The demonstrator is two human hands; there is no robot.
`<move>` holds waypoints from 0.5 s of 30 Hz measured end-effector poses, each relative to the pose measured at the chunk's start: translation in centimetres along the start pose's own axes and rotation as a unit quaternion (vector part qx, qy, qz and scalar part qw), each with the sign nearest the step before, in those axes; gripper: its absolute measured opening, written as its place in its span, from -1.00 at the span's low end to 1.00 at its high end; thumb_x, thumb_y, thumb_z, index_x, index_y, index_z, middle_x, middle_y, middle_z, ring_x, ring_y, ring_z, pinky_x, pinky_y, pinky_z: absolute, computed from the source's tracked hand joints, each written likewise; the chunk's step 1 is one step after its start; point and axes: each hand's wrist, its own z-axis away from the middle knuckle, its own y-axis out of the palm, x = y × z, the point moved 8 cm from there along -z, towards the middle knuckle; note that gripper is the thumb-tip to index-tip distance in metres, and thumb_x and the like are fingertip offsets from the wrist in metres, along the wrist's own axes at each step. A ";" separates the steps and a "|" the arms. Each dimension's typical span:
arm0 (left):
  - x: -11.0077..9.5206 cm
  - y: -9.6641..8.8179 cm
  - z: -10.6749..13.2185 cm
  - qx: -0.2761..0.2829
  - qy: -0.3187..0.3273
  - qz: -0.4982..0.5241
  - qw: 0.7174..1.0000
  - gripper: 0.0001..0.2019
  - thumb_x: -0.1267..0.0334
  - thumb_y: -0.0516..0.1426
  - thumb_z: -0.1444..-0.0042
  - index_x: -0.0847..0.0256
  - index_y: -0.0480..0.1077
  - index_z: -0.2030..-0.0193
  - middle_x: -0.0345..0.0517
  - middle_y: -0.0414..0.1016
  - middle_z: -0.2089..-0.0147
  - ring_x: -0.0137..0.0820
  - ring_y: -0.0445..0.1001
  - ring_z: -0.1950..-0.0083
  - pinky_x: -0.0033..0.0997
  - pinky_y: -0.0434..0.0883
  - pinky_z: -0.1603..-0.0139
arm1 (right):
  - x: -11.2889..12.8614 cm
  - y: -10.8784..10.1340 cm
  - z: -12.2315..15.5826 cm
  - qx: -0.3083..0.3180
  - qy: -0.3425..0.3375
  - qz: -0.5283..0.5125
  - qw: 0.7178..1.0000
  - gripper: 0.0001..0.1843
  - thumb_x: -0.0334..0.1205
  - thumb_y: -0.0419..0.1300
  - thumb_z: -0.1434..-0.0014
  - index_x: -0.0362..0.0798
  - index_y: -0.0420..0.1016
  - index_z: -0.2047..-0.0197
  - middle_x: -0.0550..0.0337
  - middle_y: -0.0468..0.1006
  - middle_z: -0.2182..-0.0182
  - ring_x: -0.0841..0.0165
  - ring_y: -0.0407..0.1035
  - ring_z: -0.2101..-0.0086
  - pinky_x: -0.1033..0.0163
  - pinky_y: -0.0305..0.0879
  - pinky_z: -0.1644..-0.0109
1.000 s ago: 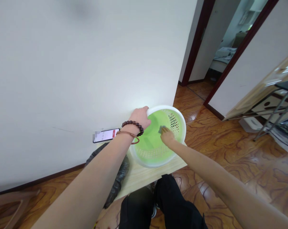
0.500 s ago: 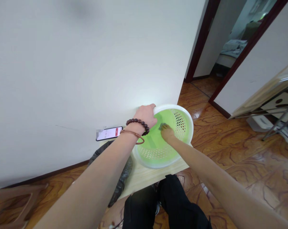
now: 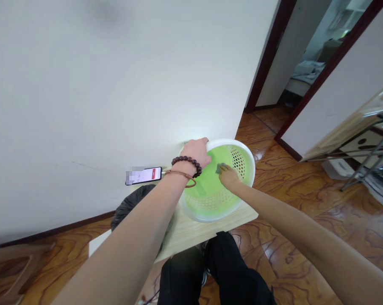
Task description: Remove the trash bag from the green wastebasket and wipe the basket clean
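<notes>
A round green plastic basket (image 3: 207, 207) with a white rim and holes in its sides rests on a small light-wood table (image 3: 191, 231) against the wall. My left hand (image 3: 196, 152), a beaded bracelet and a brown cord at its wrist, is closed on the rim at the back left. Inside the basket, my right hand (image 3: 228, 177) presses a small grey-green cloth or pad (image 3: 220, 167) to the green surface. Its exact kind is hard to make out. The right fingers are closed over it.
A phone (image 3: 143, 176) lies by the wall, left of the basket. Beside it is a black plastic bag (image 3: 131, 202), partly behind my left forearm. A brown stool (image 3: 20, 271) stands at lower left. To the right are a doorway and a folding metal frame (image 3: 369, 156).
My right hand has shifted slightly right inside the basket with the grey-green piece. My left hand keeps its hold on the rim. The view has moved a little.
</notes>
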 end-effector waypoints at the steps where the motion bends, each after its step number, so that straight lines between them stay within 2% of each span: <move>1: 0.0 0.0 0.0 -0.003 0.001 0.002 1.000 -0.58 0.35 0.04 0.12 0.15 0.35 0.04 0.06 0.49 0.25 -0.18 0.48 0.24 -0.29 0.41 0.31 | -0.2 -0.4 0.2 -0.005 0.005 -0.002 1.000 -0.55 -0.54 -0.13 -0.13 -0.37 0.39 -0.02 -0.28 0.23 -0.13 0.13 -0.01 -0.19 0.06 -0.20 -0.27; 3: -0.1 -0.1 0.0 -0.009 0.004 0.003 1.000 -0.59 0.36 0.04 0.13 0.15 0.35 0.05 0.04 0.50 0.27 -0.20 0.48 0.25 -0.31 0.40 0.30 | 1.5 0.1 0.6 0.009 0.005 -0.016 1.000 -0.58 -0.51 -0.08 -0.12 -0.31 0.43 0.00 -0.23 0.35 -0.05 0.15 0.15 -0.12 0.11 -0.03 -0.22; 5: -0.1 -0.2 0.1 -0.010 0.000 0.000 1.000 -0.58 0.36 0.04 0.13 0.14 0.35 0.05 0.02 0.50 0.28 -0.22 0.48 0.26 -0.33 0.40 0.30 | 5.2 1.8 1.1 0.031 -0.013 -0.053 0.998 -0.61 -0.43 -0.03 -0.13 -0.10 0.46 0.02 0.02 0.50 0.08 0.26 0.36 0.07 0.22 0.21 -0.06; 6: 0.0 -0.2 0.1 -0.008 -0.004 -0.004 1.000 -0.58 0.35 0.04 0.13 0.14 0.35 0.04 0.02 0.50 0.28 -0.23 0.48 0.26 -0.34 0.40 0.31 | 7.3 2.6 1.3 0.031 -0.030 -0.083 0.996 -0.58 -0.39 -0.07 -0.18 0.03 0.41 -0.04 0.18 0.51 0.08 0.35 0.39 0.11 0.29 0.26 0.00; 8: -0.1 -0.2 0.1 -0.007 -0.009 -0.013 1.000 -0.58 0.34 0.04 0.12 0.13 0.34 0.03 0.00 0.50 0.29 -0.24 0.48 0.27 -0.35 0.40 0.32 | 9.9 3.1 1.8 -0.016 -0.050 -0.192 0.980 -0.54 -0.35 -0.17 -0.24 0.06 0.30 -0.14 0.26 0.47 0.02 0.39 0.38 0.10 0.33 0.27 0.02; 9: -0.1 -0.2 0.1 -0.007 -0.010 -0.017 1.000 -0.58 0.34 0.04 0.12 0.12 0.34 0.03 -0.01 0.50 0.29 -0.25 0.48 0.27 -0.36 0.40 0.32 | 10.4 3.2 2.1 -0.032 -0.065 -0.220 0.973 -0.52 -0.35 -0.20 -0.25 0.05 0.26 -0.16 0.26 0.44 -0.01 0.40 0.37 0.08 0.33 0.26 0.01; 10: -0.2 -0.1 0.2 -0.006 -0.010 -0.021 1.000 -0.58 0.33 0.04 0.12 0.11 0.34 0.04 -0.02 0.50 0.29 -0.25 0.48 0.26 -0.37 0.40 0.31 | 10.3 3.2 2.5 -0.035 -0.083 -0.224 0.970 -0.52 -0.36 -0.19 -0.24 0.03 0.25 -0.17 0.24 0.43 -0.03 0.38 0.36 0.06 0.31 0.25 0.00; 12: -0.3 0.0 0.2 -0.005 -0.011 -0.026 1.000 -0.58 0.33 0.04 0.12 0.10 0.34 0.04 -0.03 0.50 0.28 -0.26 0.48 0.26 -0.37 0.40 0.30 | 8.2 3.0 3.0 -0.015 -0.108 -0.149 0.983 -0.52 -0.41 -0.11 -0.17 -0.03 0.31 -0.13 0.16 0.44 -0.02 0.32 0.34 0.04 0.26 0.23 -0.03; 13: -0.3 0.1 0.2 -0.003 -0.013 -0.028 1.000 -0.58 0.32 0.04 0.12 0.10 0.35 0.04 -0.02 0.50 0.28 -0.26 0.48 0.26 -0.37 0.40 0.30 | 6.4 2.7 3.2 0.002 -0.113 -0.091 0.989 -0.52 -0.46 -0.06 -0.12 -0.07 0.36 -0.10 0.10 0.45 0.00 0.28 0.33 0.02 0.21 0.21 -0.05; 15: -0.3 0.2 0.3 -0.002 -0.016 -0.031 0.999 -0.59 0.32 0.04 0.12 0.11 0.35 0.05 -0.01 0.50 0.28 -0.24 0.48 0.27 -0.36 0.40 0.32 | 1.9 0.8 3.1 -0.018 -0.079 0.028 0.996 -0.56 -0.51 -0.03 -0.07 -0.20 0.44 -0.01 -0.04 0.42 -0.02 0.19 0.22 -0.08 0.11 0.05 -0.18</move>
